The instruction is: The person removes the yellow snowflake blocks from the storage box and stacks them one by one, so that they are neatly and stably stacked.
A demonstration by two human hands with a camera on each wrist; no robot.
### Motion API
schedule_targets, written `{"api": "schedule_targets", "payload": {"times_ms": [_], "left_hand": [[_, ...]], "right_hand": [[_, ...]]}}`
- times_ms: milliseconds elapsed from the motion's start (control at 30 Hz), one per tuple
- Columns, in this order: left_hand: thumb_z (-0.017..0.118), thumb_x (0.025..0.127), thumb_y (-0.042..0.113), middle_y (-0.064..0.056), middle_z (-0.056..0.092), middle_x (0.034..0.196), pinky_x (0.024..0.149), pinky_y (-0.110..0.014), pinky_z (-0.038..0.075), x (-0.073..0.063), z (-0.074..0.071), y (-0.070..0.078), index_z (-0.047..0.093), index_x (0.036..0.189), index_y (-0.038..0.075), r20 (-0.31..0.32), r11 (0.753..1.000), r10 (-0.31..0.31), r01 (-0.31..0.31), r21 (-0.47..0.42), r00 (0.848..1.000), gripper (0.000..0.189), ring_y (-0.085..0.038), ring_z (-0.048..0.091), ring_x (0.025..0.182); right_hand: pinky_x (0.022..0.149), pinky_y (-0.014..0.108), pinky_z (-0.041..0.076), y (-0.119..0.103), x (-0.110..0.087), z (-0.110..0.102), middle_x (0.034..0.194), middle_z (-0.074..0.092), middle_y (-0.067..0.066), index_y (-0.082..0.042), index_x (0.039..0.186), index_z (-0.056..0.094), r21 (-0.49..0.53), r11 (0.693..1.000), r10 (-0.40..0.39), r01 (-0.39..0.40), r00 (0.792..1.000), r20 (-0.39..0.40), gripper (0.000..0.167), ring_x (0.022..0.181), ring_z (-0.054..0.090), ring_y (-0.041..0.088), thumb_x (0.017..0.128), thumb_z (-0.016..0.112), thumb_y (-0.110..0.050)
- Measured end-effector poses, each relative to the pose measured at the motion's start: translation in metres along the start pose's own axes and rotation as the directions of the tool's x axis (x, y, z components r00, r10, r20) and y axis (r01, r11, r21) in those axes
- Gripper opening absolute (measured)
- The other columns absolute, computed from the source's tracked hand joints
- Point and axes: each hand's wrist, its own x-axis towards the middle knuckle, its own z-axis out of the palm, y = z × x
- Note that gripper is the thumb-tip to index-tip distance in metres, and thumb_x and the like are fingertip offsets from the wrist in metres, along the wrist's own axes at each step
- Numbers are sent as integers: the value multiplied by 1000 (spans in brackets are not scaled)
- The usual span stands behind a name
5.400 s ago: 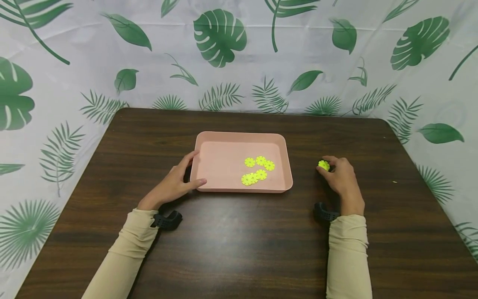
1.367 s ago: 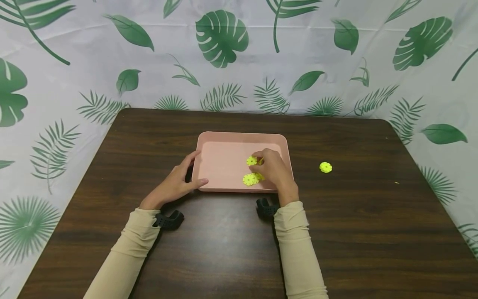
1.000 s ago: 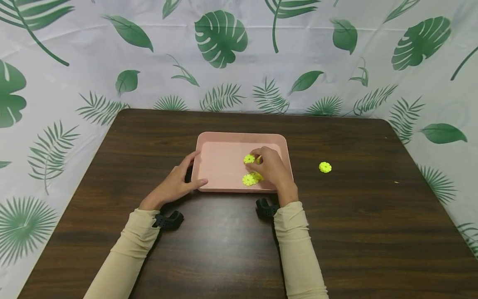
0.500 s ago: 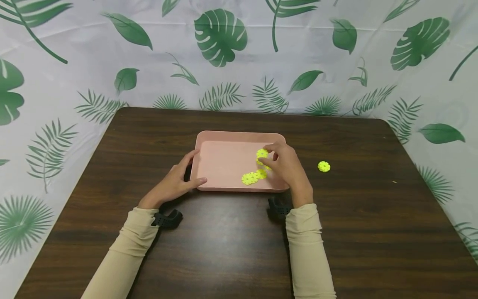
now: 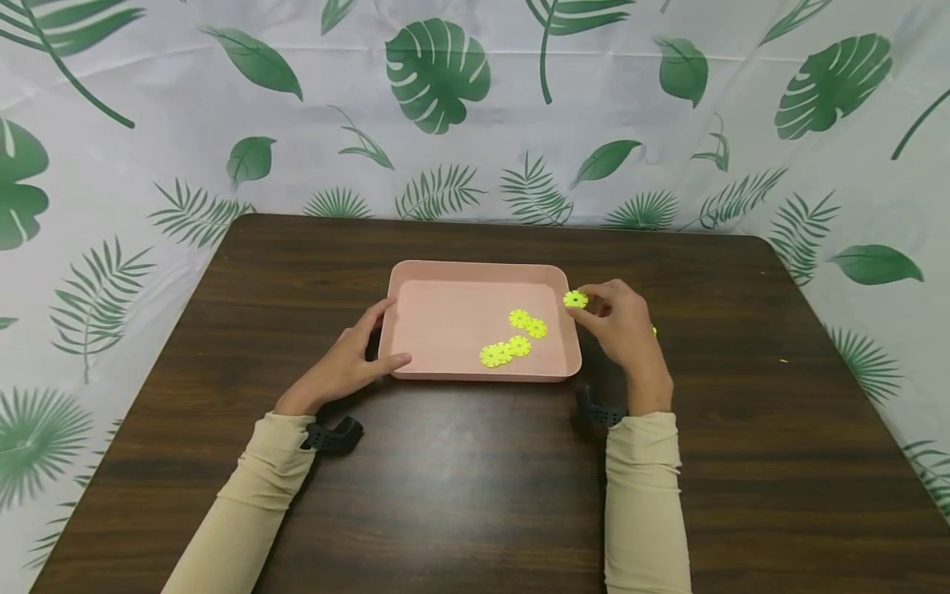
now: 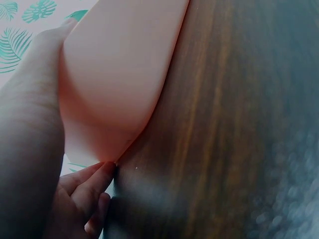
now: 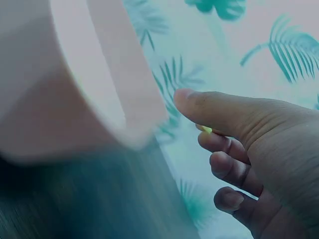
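Observation:
My left hand (image 5: 345, 363) grips the left end of a pink tray (image 5: 438, 322), its thumb over the near corner and its fingers at the left side. In the left wrist view, fingertips (image 6: 107, 169) press against the tray's outer wall. Just over the tray's right rim, my right hand (image 5: 619, 322) pinches a yellow notched interlocking disc (image 5: 575, 299) between thumb and fingers. Only a sliver of that disc (image 7: 206, 129) shows in the right wrist view. Several like yellow discs (image 5: 496, 355) lie in the tray's right half, some overlapping.
Beyond the right hand, a yellow piece (image 5: 655, 331) on the dark wooden table (image 5: 475, 478) is mostly hidden. A tiny pale scrap (image 5: 783, 360) lies farther right. A leaf-print cloth (image 5: 475, 165) hangs behind the table. Each wrist wears a black band (image 5: 334, 436).
My right hand has taken a yellow disc from the tray and carried it right to the rim, now covering most of the piece on the table. The left hand and tray have stayed put.

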Motion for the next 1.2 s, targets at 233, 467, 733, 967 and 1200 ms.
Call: {"api": "schedule_targets", "payload": {"times_ms": [233, 467, 733, 967, 1200], "left_hand": [[71, 98, 40, -18, 23, 169, 116, -68, 24, -1, 0, -1, 11, 167, 25, -3, 1000, 0, 0, 6, 1000, 93, -39, 26, 152], [70, 98, 42, -16, 19, 170, 116, -72, 14, -1, 0, -1, 10, 167, 26, 0, 1000, -20, 20, 11, 1000, 93, -40, 21, 154], [69, 98, 42, -17, 21, 169, 116, -72, 13, 0, 0, -1, 11, 167, 25, -4, 1000, -11, 11, 12, 1000, 91, -42, 22, 153], [69, 99, 41, -16, 21, 169, 117, -71, 11, 0, -1, -1, 11, 167, 26, 3, 1000, -19, 19, 10, 1000, 91, -41, 22, 154], [70, 98, 42, -16, 20, 170, 116, -70, 18, 1, -1, 0, 10, 167, 24, 5, 1000, -19, 19, 4, 1000, 94, -40, 23, 153]], "right_hand": [[73, 43, 44, 32, -12, -27, 110, 59, 24, 9, 125, 69, -49, 998, 33, -36, 997, -69, 39, 86, 54, 33, 96, 76, -17], [72, 40, 45, 59, -28, -48, 115, 58, 24, 9, 127, 67, -73, 991, 109, -116, 989, -96, 41, 91, 55, 34, 99, 73, -20], [69, 35, 42, 80, -34, -55, 114, 59, 24, 9, 128, 67, -67, 978, 191, -198, 977, -92, 44, 91, 54, 30, 100, 72, -25], [71, 38, 45, 88, -33, -47, 116, 60, 26, 8, 129, 66, -63, 973, 220, -223, 974, -54, 47, 95, 58, 35, 99, 73, -27], [70, 37, 46, 89, -32, -43, 118, 59, 27, 8, 130, 66, -51, 971, 233, -234, 972, -27, 47, 95, 58, 35, 100, 72, -28]]}}
